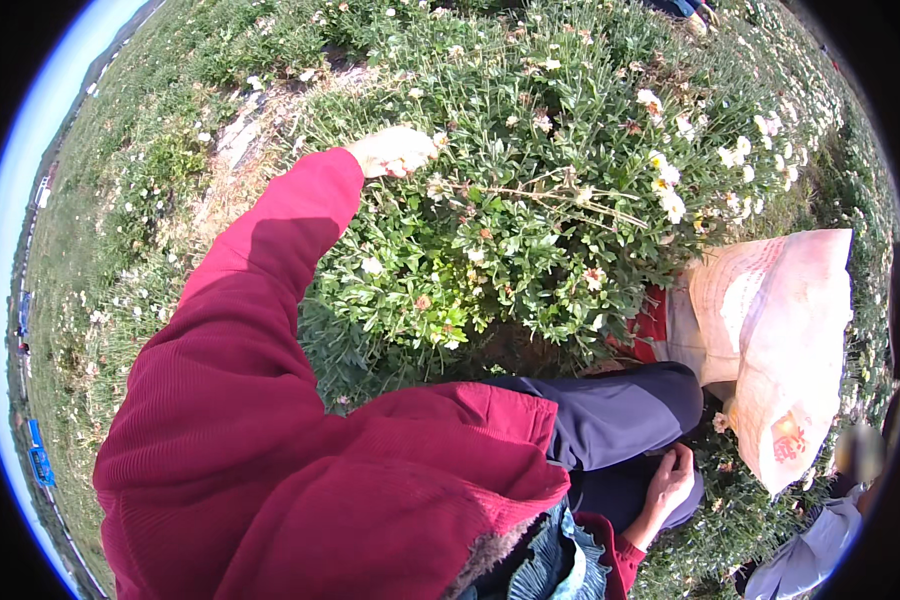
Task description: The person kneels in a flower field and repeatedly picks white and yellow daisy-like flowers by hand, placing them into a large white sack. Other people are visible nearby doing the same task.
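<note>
Stretched out over a bed of white-flowered plants (495,217), my left hand (394,151) has its fingers curled beside a small white flower (440,139). Glare washes the hand out, so whether anything is inside it cannot be made out. My right hand (669,481) rests on my dark trouser leg near the knee, fingers loosely bent, with nothing visible in it. A pale woven sack (769,322) with red printing stands at the right, against the plants and just beyond my knee. Dry cut stems (547,196) lie across the leaves to the right of my left hand.
More white blooms (667,187) cluster between the stems and the sack. Bare, straw-strewn ground (232,161) runs along the left of the bed. Another person's pale clothing (806,544) shows at lower right, and part of another person (686,9) at the top.
</note>
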Demonstrator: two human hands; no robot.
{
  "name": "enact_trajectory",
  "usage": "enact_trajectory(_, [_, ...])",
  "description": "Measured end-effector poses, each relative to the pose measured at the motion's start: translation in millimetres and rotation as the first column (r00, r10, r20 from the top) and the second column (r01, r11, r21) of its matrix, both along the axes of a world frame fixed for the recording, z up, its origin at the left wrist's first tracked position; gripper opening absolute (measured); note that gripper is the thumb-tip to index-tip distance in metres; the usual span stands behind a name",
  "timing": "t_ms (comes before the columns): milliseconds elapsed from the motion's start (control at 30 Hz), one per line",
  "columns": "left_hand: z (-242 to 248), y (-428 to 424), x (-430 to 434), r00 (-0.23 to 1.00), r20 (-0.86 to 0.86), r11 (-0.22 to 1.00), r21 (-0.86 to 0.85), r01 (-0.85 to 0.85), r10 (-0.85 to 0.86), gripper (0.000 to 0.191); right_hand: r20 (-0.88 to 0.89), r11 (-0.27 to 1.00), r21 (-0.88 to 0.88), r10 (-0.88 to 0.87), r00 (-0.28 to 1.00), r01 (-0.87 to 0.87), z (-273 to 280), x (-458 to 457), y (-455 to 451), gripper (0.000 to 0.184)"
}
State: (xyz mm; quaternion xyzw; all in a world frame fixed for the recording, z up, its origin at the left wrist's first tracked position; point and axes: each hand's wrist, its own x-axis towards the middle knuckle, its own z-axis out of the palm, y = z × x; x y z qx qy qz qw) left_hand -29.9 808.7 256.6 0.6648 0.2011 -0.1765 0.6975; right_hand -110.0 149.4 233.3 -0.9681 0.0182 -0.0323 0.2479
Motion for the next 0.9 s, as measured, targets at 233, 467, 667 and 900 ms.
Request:
enact_trajectory(233, [-81.9, 9.7, 30.2, 0.788, -0.211, 0.112, 0.937, 0.332, -0.578, 0.039, 0.0, 0.999, -0.035, -0.024, 1.0, 0.024, 1.0, -2.8, -6.7, 0.017])
enact_trajectory(467, [-111.0, 17.0, 22.6, 0.521, -0.372, -0.093, 0.87, 0.484, -0.768, 0.027, -0.024, 1.0, 0.006, 0.014, 1.0, -0.014, -7.5, 3.9, 4.2, 0.017])
enact_trajectory(667, [-56.5, -80.5, 11.3, 0.766, -0.496, -0.016, 0.843, 0.538, -0.409, 0.02, -0.016, 0.999, -0.018, -0.035, 0.999, 0.034, 1.0, -2.1, -4.1, 0.016])
enact_trajectory(900, [-97.3, -30.1, 1.0, 0.7, -0.576, 0.834, 0.056, 0.549, -0.422, 0.025, 0.005, 1.0, -0.002, -0.03, 1.0, 0.03, -0.8, -1.9, -2.2, 0.016])
